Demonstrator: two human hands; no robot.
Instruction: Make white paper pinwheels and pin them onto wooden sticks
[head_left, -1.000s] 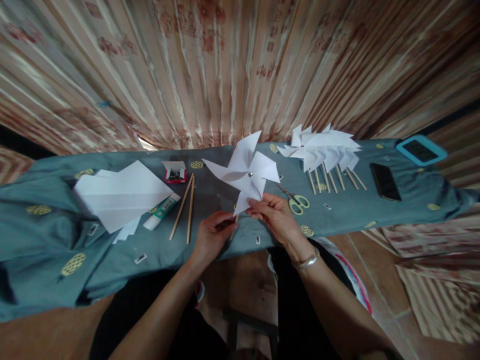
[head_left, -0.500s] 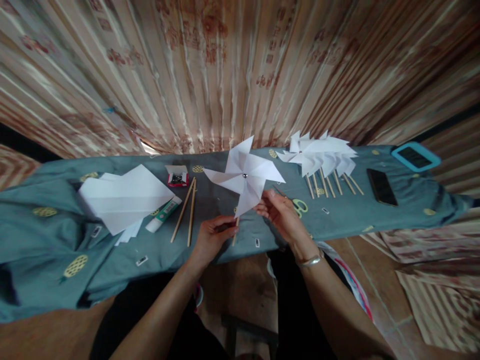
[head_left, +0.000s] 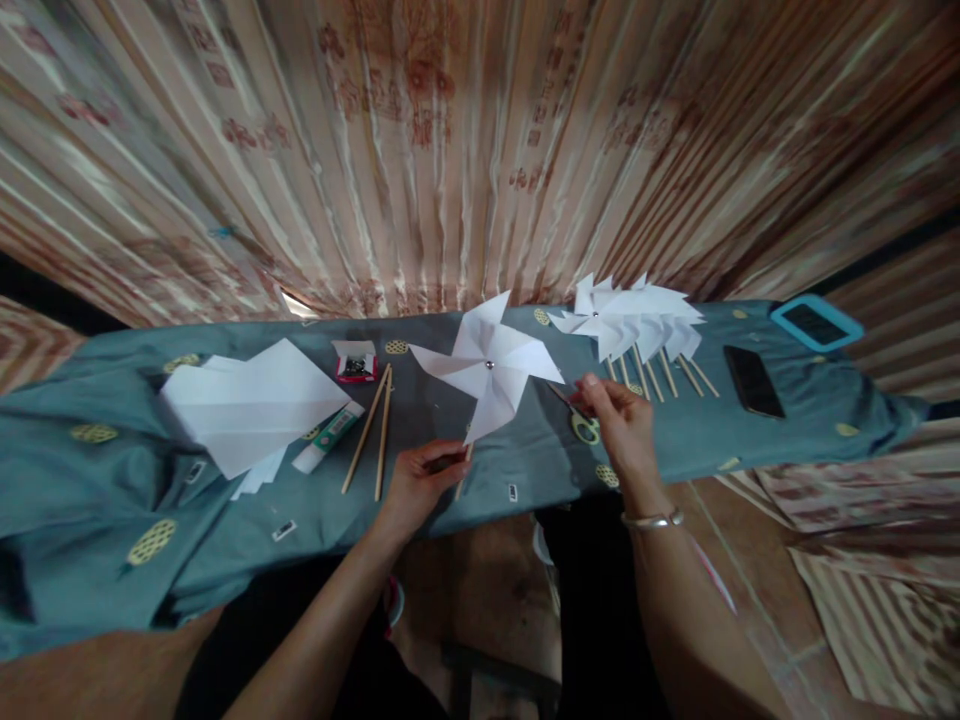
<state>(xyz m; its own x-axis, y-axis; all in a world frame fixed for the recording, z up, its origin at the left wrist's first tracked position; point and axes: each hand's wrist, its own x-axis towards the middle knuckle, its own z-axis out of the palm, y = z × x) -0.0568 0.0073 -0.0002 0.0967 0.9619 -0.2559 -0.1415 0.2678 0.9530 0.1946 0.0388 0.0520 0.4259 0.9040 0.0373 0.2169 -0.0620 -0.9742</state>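
A white paper pinwheel (head_left: pixel 487 366) with a shiny pin at its hub is held up over the middle of the table. My left hand (head_left: pixel 420 482) pinches its wooden stick (head_left: pixel 464 468) just below the blades. To the right of the blades, my right hand (head_left: pixel 616 415) is apart from the pinwheel, its fingers loosely bent and nothing visible in them. Under that hand lies a pair of scissors (head_left: pixel 585 429) with yellow-green handles, partly hidden by the fingers.
On the left are white paper sheets (head_left: pixel 251 400), a glue tube (head_left: pixel 328 438), two loose sticks (head_left: pixel 382 430) and a small red box (head_left: pixel 355 364) of pins. Several finished pinwheels (head_left: pixel 637 315) overlap at the right, beside a black phone (head_left: pixel 754 381) and a blue-framed device (head_left: pixel 817 323).
My right hand has moved away from the pinwheel's lower right blade, to the right and over the scissors. My left hand keeps its pinch on the stick; the blades sit slightly lower in view.
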